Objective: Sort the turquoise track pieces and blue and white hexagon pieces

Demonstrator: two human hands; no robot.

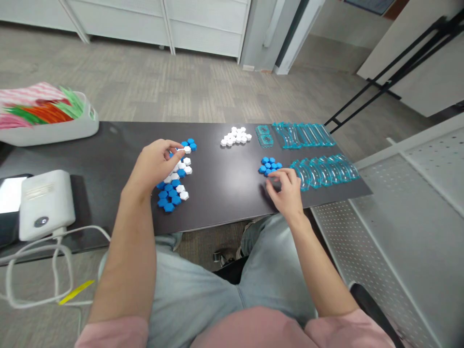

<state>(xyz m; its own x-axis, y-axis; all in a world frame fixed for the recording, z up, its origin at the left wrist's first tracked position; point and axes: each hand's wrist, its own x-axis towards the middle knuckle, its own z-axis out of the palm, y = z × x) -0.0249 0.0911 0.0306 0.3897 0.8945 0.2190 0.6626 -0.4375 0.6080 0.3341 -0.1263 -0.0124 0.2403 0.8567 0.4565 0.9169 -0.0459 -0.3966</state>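
Blue and white hexagonal pieces form a mixed pile (pixel 173 191) on the left part of the dark table. Over its far end is my left hand (pixel 155 162), thumb and index finger pinched at a white hexagonal piece (pixel 187 150); the palm covers part of the pile. At the near edge of a cluster of blue hexagonal pieces (pixel 268 164), my right hand (pixel 287 191) has its thumb and fingers bent and slightly apart, with nothing visible between them. A group of white hexagonal pieces (pixel 235 137) lies farther back, between the two hands.
Clear teal plastic parts lie in rows: curved ones (pixel 326 171), long ones (pixel 302 135) and small square ones (pixel 264 137). A white bin (pixel 54 134) of colourful strips stands at far left. Nearer are a white device (pixel 47 203) and its looped cable (pixel 68 256). The dark table (pixel 221 188) is narrow.
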